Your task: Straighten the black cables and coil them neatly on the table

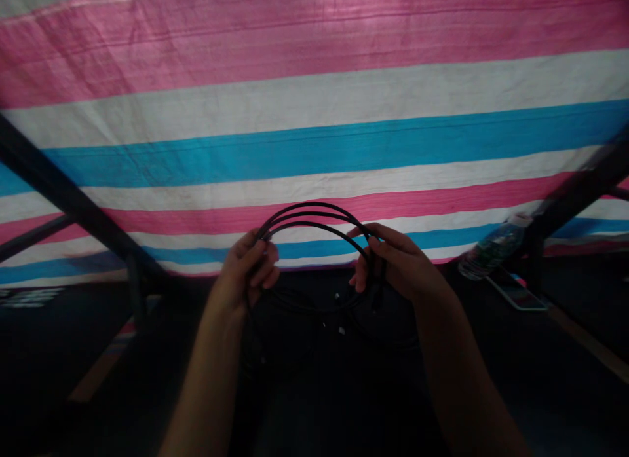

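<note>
A black cable point(314, 215) is looped into a loose coil of several turns, its upper arc bowed in front of the striped sheet. My left hand point(253, 267) pinches the coil's left side between thumb and fingers. On the opposite side, my right hand point(393, 257) grips the same coil with its thumb pressed over the strands. A dark end of the cable hangs below the right fingers. The lower turns fade into the dark surface underneath, where small pale specks show; what they are I cannot tell.
A pink, white and blue striped sheet point(304, 149) stands across the back. Dark metal bars point(73, 188) slant at both sides. At the right, a clear plastic bottle point(496, 247) leans near a phone point(518, 292). Small pale items point(32, 298) lie at the far left.
</note>
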The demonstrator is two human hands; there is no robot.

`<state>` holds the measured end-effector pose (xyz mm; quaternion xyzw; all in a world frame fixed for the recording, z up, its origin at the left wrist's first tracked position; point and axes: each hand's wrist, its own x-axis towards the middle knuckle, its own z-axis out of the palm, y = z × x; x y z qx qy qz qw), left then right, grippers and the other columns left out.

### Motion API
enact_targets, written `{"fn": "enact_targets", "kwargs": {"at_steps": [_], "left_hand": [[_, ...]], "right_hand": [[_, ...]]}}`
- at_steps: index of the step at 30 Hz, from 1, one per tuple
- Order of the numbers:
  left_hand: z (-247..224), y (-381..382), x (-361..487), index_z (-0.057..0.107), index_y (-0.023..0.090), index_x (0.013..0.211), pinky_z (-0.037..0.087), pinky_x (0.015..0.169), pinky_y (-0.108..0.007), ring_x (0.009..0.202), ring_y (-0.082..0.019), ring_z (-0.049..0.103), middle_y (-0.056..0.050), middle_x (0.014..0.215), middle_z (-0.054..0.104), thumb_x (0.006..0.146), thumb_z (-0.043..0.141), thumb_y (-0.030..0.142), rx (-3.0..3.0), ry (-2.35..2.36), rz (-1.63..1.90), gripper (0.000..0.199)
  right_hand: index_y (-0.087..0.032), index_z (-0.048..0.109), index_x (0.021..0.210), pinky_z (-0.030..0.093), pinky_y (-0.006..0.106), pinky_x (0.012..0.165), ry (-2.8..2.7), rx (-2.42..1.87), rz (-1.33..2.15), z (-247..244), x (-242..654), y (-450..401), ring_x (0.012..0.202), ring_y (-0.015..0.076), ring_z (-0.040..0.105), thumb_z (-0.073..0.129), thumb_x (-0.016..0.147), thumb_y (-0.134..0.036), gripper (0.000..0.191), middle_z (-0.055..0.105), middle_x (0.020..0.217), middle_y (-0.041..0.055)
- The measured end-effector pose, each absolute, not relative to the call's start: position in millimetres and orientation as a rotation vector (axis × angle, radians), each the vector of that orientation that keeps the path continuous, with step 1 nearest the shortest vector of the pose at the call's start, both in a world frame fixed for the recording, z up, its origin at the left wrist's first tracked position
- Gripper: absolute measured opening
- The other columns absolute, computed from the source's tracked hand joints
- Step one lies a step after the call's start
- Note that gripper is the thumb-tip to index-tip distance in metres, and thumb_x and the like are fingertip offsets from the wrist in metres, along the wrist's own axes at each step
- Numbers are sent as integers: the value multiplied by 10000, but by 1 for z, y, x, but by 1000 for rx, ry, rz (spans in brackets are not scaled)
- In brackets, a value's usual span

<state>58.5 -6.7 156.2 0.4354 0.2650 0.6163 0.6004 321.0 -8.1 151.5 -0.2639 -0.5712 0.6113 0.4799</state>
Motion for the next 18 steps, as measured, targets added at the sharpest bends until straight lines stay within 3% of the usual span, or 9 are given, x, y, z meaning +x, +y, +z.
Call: {"fn": "enact_targets", "kwargs": {"at_steps": [2, 4, 7, 9, 13, 16, 18], "left_hand": [[155, -6, 67, 612, 175, 851, 241, 312, -110, 325, 14, 221, 58, 629, 621, 758, 803, 282, 974, 686, 1462, 238], [154, -6, 74, 602, 194, 863, 218, 310, -114, 325, -10, 217, 90, 519, 529, 769, 788, 285, 972, 737, 1456, 228], [153, -7, 76, 603, 197, 831, 278, 336, -139, 322, -38, 227, 128, 397, 360, 786, 782, 336, 1042, 801, 1403, 231], [152, -9, 70, 592, 186, 737, 333, 361, -167, 314, -43, 248, 122, 368, 333, 805, 769, 406, 1140, 848, 1305, 290], [153, -9, 54, 483, 187, 517, 446, 458, -234, 357, -74, 392, 78, 383, 354, 773, 767, 559, 1258, 857, 1062, 533], [154, -9, 47, 492, 177, 497, 500, 573, -258, 524, -121, 545, 18, 500, 497, 724, 802, 574, 1212, 822, 1112, 553], [155, -9, 46, 496, 176, 497, 503, 593, -265, 521, -116, 528, 23, 496, 490, 714, 824, 537, 1204, 794, 1146, 534]], "right_hand": [[-240, 570, 1282, 597, 353, 571, -1443, -626, 1489, 152, 317, -9, 533, 182, 700, 632, 933, -457, 415, 749, 819, 41], [-235, 597, 1249, 550, 290, 491, -1508, -648, 1425, 150, 313, -9, 489, 146, 663, 704, 889, -413, 415, 733, 839, 27], [-190, 675, 1074, 347, 192, 355, -1516, -741, 1282, 146, 311, -5, 353, 65, 469, 742, 862, -347, 273, 567, 557, -68], [-169, 696, 950, 237, 188, 335, -1472, -791, 1242, 144, 313, -2, 317, 38, 341, 740, 860, -355, 212, 447, 464, -101], [-167, 666, 722, 273, 217, 375, -1452, -895, 1140, 149, 323, -1, 353, 58, 391, 783, 802, -352, 234, 477, 450, -69], [-167, 648, 600, 289, 234, 411, -1458, -1012, 995, 155, 329, -2, 396, 78, 430, 808, 753, -361, 294, 503, 430, -41], [-166, 659, 568, 275, 240, 418, -1456, -1075, 929, 158, 331, -2, 397, 77, 404, 815, 735, -370, 307, 478, 404, -42]]}}
